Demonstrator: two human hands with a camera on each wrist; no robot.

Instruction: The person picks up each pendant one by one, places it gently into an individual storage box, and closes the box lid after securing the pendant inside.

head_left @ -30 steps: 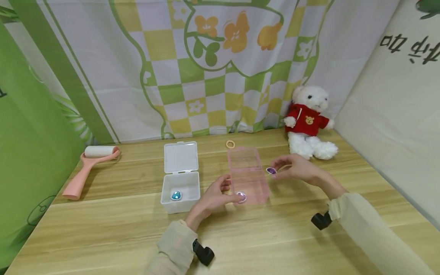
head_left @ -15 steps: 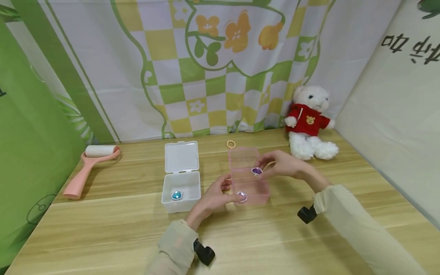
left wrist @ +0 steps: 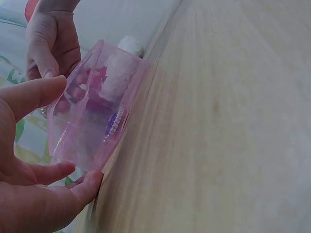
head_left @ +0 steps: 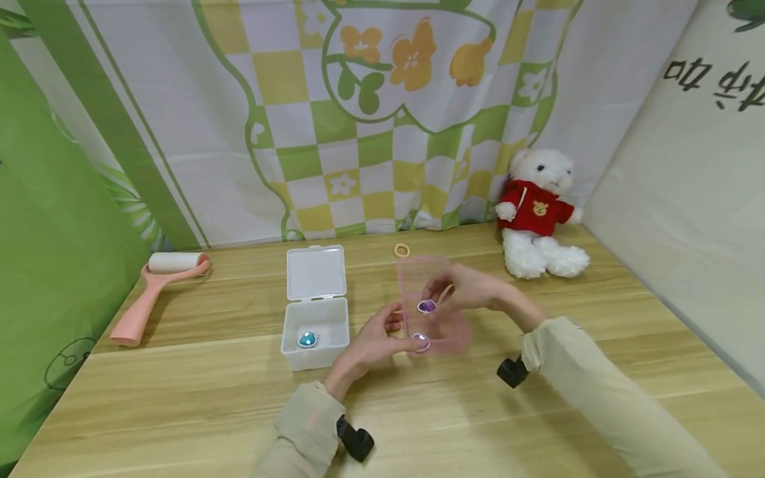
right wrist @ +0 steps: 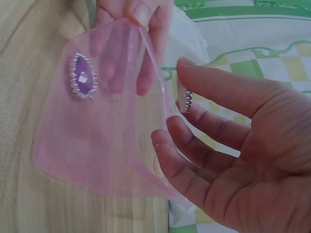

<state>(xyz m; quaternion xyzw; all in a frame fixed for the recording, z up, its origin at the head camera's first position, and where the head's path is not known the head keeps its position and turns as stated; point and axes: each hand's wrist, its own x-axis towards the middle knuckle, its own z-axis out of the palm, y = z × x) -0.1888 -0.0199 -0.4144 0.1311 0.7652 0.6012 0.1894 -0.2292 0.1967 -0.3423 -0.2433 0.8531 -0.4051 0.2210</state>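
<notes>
A pink see-through box (head_left: 439, 332) stands with its lid laid back. My left hand (head_left: 375, 340) holds its left side, thumb at the near edge and fingers along the wall. One purple gem with a white beaded rim (right wrist: 83, 76) is inside, near the left thumb. Above the open box, my right hand (head_left: 472, 289) pinches a second purple gem (head_left: 427, 306) between thumb and fingers; the right wrist view shows its beaded edge side-on. To the left, a white box (head_left: 315, 359) stands with its lid back and a blue heart-shaped gem (head_left: 307, 339) in it.
Behind the pink box lies a small yellowish ring (head_left: 402, 251). A pink-handled lint roller (head_left: 143, 309) is at the table's left. At the back right sits a white teddy bear (head_left: 538, 209) in a red top. A patterned curtain (head_left: 370, 153) closes off the back.
My right hand has carried the pinched purple gem leftward, from beside the pink box to over it. The left hand and the boxes have stayed in place.
</notes>
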